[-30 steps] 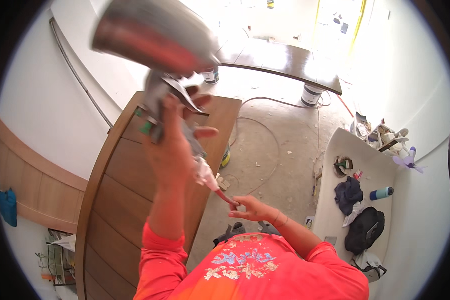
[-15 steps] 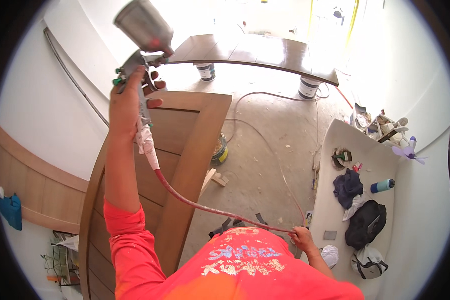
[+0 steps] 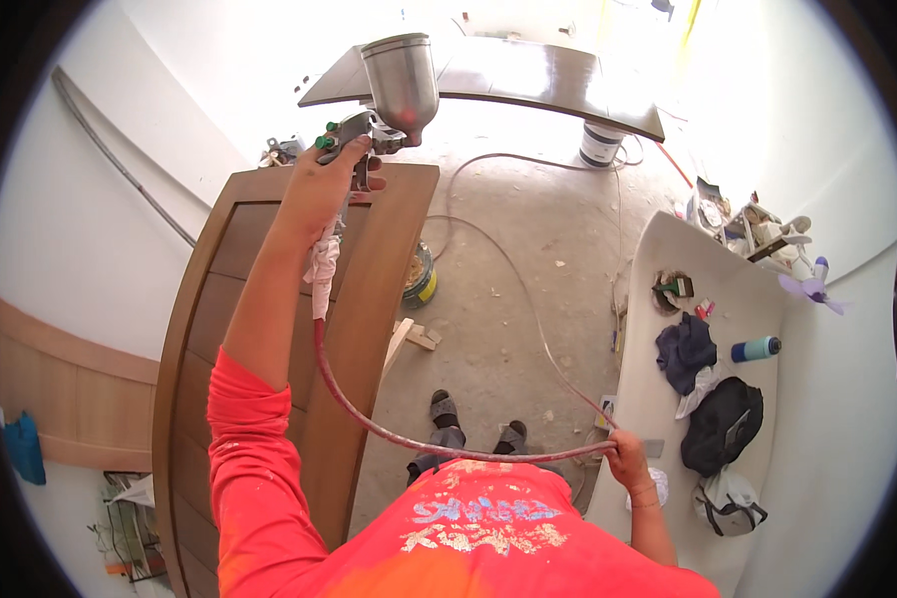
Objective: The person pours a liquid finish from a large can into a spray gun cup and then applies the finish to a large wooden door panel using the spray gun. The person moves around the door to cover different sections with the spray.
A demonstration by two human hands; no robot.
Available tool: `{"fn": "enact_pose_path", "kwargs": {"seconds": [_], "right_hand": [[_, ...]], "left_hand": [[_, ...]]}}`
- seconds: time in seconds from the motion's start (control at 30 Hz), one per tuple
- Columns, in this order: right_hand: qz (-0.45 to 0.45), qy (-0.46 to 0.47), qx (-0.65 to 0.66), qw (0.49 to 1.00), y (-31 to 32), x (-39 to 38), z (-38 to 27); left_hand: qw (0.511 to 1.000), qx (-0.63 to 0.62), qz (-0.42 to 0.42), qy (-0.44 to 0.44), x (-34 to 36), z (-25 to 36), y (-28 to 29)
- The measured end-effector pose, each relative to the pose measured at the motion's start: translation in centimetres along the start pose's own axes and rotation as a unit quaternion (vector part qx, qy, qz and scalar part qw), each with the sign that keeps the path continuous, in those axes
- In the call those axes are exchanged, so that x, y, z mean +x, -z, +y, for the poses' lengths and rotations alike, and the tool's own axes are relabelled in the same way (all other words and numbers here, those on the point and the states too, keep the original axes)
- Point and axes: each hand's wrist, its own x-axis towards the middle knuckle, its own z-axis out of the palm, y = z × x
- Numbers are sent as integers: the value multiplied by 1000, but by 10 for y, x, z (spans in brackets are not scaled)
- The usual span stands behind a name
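My left hand (image 3: 317, 189) is wrapped round the grip of a spray gun (image 3: 406, 92), whose metal cup tilts slightly on top. White wrapping covers the joint under the grip, where a red air hose (image 3: 369, 426) begins. The hose sags across my front to my right hand (image 3: 628, 461), whose fingers are closed on it. Below the gun stands a brown panelled wooden door (image 3: 394, 239), leaning at my left. The gun is over its upper end; whether they touch I cannot tell.
A dark glossy panel (image 3: 513, 72) rests across a bucket (image 3: 600, 147) at the back. A paint can (image 3: 421, 279) and wood scraps (image 3: 416, 336) lie near the door. At right, a white ledge (image 3: 636, 284) bears a black bag (image 3: 725, 427), dark cloth (image 3: 685, 354), and a bottle (image 3: 755, 349).
My left hand has brought the spray gun lower and to the right, with the cup more upright. My right hand has risen slightly with the hose. The view has shifted and my feet now show.
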Motion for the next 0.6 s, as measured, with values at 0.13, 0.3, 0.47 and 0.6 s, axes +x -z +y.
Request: {"fn": "enact_pose_path", "kwargs": {"seconds": [0.13,0.3,0.47,0.6], "right_hand": [[23,-13,-31,999,3,7,-14],[29,-43,-16,999,-13,0,-29],[23,-60,-36,997,-23,-9,-28],[39,-107,-6,994,-32,-13,-31]], "left_hand": [[1000,2,-26,-7,27,-14,5],[999,-18,-41,6,43,-27,5],[994,-96,-42,-15,30,-24,7],[995,-79,-29,-48,-4,-3,10]]}}
